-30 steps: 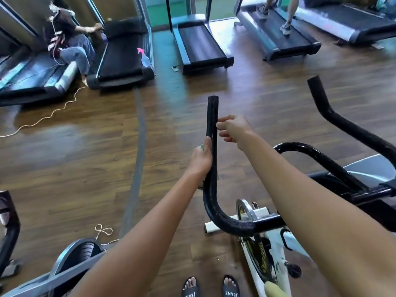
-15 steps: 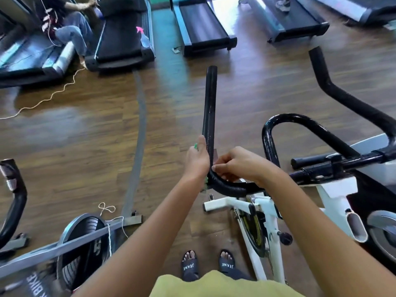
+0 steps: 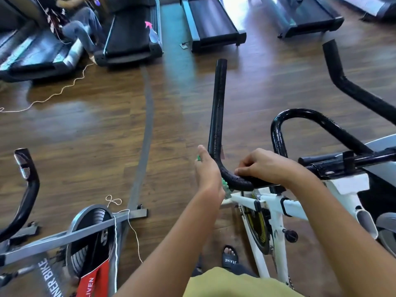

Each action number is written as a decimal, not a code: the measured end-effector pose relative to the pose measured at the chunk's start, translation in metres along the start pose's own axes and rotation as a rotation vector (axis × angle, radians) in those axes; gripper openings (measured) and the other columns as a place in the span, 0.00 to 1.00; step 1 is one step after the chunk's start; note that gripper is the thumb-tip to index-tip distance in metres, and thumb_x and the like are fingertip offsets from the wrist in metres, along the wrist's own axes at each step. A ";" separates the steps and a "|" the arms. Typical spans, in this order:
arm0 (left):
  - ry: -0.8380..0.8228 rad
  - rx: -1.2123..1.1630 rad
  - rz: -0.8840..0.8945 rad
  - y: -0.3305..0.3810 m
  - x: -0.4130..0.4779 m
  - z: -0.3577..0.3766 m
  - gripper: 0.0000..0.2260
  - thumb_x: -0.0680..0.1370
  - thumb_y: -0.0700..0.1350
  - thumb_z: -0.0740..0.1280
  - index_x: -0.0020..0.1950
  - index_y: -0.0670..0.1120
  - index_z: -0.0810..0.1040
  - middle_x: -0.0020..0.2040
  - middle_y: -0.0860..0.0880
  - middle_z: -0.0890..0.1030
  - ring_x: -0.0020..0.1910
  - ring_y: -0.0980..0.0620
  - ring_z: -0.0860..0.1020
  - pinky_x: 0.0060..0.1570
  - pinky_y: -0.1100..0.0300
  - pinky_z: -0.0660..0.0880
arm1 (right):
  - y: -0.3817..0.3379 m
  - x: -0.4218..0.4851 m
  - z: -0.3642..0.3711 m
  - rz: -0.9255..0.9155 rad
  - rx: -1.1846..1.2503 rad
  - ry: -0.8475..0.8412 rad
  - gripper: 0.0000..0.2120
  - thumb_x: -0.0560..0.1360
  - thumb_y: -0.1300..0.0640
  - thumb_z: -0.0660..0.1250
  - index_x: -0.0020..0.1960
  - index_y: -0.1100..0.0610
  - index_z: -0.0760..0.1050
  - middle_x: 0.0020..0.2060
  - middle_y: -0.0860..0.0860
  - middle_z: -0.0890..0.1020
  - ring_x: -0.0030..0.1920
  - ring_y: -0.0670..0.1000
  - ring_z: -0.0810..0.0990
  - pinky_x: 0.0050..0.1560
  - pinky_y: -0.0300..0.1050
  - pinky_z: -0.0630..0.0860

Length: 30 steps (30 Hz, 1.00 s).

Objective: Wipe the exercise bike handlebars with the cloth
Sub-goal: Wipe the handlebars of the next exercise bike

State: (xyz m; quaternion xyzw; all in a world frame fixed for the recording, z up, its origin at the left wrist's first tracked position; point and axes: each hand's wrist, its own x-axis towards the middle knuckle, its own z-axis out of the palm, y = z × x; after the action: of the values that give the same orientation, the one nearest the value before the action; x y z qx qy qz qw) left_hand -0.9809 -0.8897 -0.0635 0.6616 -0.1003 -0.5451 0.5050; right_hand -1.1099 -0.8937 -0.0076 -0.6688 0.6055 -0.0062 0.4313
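The white exercise bike (image 3: 267,206) has black foam handlebars. Its left handlebar (image 3: 216,116) rises straight up from a bend near my hands. My left hand (image 3: 207,172) holds a green cloth (image 3: 225,185) against the outer side of that bend; only small bits of cloth show past the palm. My right hand (image 3: 263,166) grips the horizontal part of the same bar just right of the bend. The right handlebar (image 3: 338,76) and a looped middle bar (image 3: 300,116) stand free farther right.
Another exercise bike (image 3: 90,228) with a grey frame and flywheel stands at the lower left. Treadmills (image 3: 214,24) line the far side, one bearing a spray bottle (image 3: 152,32). A person (image 3: 75,24) sits on a treadmill at the far left. A cord (image 3: 55,93) trails over the wooden floor.
My right hand came down from the upright part of the bar to grip the bend. My left hand with the cloth slid down the bar to the bend.
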 end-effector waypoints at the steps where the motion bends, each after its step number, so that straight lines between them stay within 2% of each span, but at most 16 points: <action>1: 0.022 -0.007 0.010 -0.002 -0.002 0.001 0.34 0.73 0.70 0.53 0.62 0.44 0.74 0.60 0.40 0.80 0.57 0.39 0.79 0.61 0.42 0.76 | 0.001 0.000 -0.001 -0.002 0.006 0.004 0.12 0.78 0.51 0.70 0.38 0.56 0.82 0.30 0.47 0.78 0.32 0.46 0.74 0.36 0.42 0.68; 4: 0.082 0.004 0.015 -0.014 -0.020 0.005 0.23 0.80 0.65 0.54 0.58 0.47 0.71 0.55 0.43 0.78 0.54 0.41 0.78 0.60 0.43 0.75 | 0.002 0.001 -0.003 -0.014 0.009 -0.020 0.13 0.78 0.51 0.70 0.36 0.55 0.81 0.28 0.46 0.78 0.31 0.45 0.73 0.36 0.42 0.68; 6: 0.089 -0.031 -0.021 -0.016 -0.029 0.004 0.21 0.82 0.62 0.54 0.61 0.46 0.70 0.54 0.44 0.77 0.54 0.42 0.78 0.60 0.45 0.75 | 0.001 0.001 -0.004 -0.021 0.013 -0.043 0.13 0.78 0.51 0.70 0.36 0.55 0.81 0.26 0.45 0.77 0.30 0.45 0.73 0.36 0.42 0.68; 9: 0.070 -0.043 -0.014 -0.008 -0.027 0.002 0.21 0.83 0.60 0.54 0.64 0.45 0.70 0.54 0.46 0.77 0.49 0.47 0.76 0.52 0.53 0.72 | -0.001 0.001 -0.004 -0.031 0.006 -0.058 0.12 0.78 0.52 0.69 0.39 0.57 0.82 0.28 0.47 0.77 0.30 0.45 0.73 0.36 0.43 0.68; 11: 0.062 -0.033 0.007 -0.007 -0.025 0.003 0.20 0.83 0.60 0.54 0.63 0.45 0.69 0.53 0.46 0.76 0.48 0.49 0.75 0.49 0.55 0.70 | -0.002 0.002 -0.004 -0.043 -0.012 -0.061 0.13 0.79 0.52 0.68 0.41 0.60 0.82 0.29 0.49 0.77 0.30 0.45 0.72 0.35 0.42 0.67; 16: 0.129 -0.056 0.013 -0.014 -0.035 0.007 0.22 0.82 0.61 0.55 0.64 0.45 0.69 0.54 0.46 0.77 0.54 0.44 0.77 0.60 0.46 0.74 | 0.000 0.003 -0.003 -0.061 -0.030 -0.074 0.15 0.79 0.52 0.67 0.42 0.63 0.80 0.31 0.51 0.77 0.32 0.48 0.72 0.36 0.43 0.67; 22: 0.180 -0.087 0.048 -0.017 -0.034 0.012 0.17 0.82 0.61 0.55 0.58 0.49 0.69 0.49 0.51 0.76 0.54 0.46 0.77 0.60 0.47 0.74 | 0.004 0.007 -0.004 -0.077 -0.015 -0.089 0.15 0.79 0.51 0.68 0.42 0.64 0.79 0.32 0.53 0.77 0.33 0.49 0.72 0.37 0.44 0.67; 25: 0.227 -0.115 0.053 -0.022 -0.034 0.014 0.17 0.82 0.62 0.55 0.57 0.49 0.69 0.52 0.48 0.77 0.55 0.45 0.77 0.62 0.46 0.74 | 0.006 0.009 -0.002 -0.078 -0.028 -0.097 0.15 0.79 0.51 0.67 0.42 0.61 0.80 0.33 0.53 0.79 0.34 0.50 0.74 0.37 0.44 0.68; 27: 0.258 -0.128 0.048 -0.026 -0.041 0.018 0.18 0.82 0.61 0.55 0.59 0.47 0.70 0.54 0.46 0.78 0.55 0.44 0.78 0.62 0.45 0.73 | 0.006 0.011 -0.002 -0.079 -0.049 -0.088 0.14 0.79 0.51 0.67 0.38 0.57 0.80 0.32 0.51 0.79 0.33 0.49 0.73 0.35 0.43 0.68; 30: 0.310 -0.128 0.035 -0.032 -0.050 0.025 0.20 0.82 0.61 0.55 0.61 0.45 0.69 0.52 0.45 0.78 0.53 0.43 0.78 0.60 0.48 0.74 | 0.005 0.011 -0.004 -0.086 -0.081 -0.083 0.16 0.79 0.51 0.67 0.34 0.54 0.78 0.29 0.48 0.77 0.31 0.47 0.73 0.33 0.42 0.66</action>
State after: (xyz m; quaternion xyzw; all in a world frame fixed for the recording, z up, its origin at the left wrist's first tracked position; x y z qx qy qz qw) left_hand -1.0340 -0.8547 -0.0547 0.7026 0.0021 -0.4327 0.5649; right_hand -1.1133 -0.9039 -0.0139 -0.7109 0.5574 0.0276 0.4279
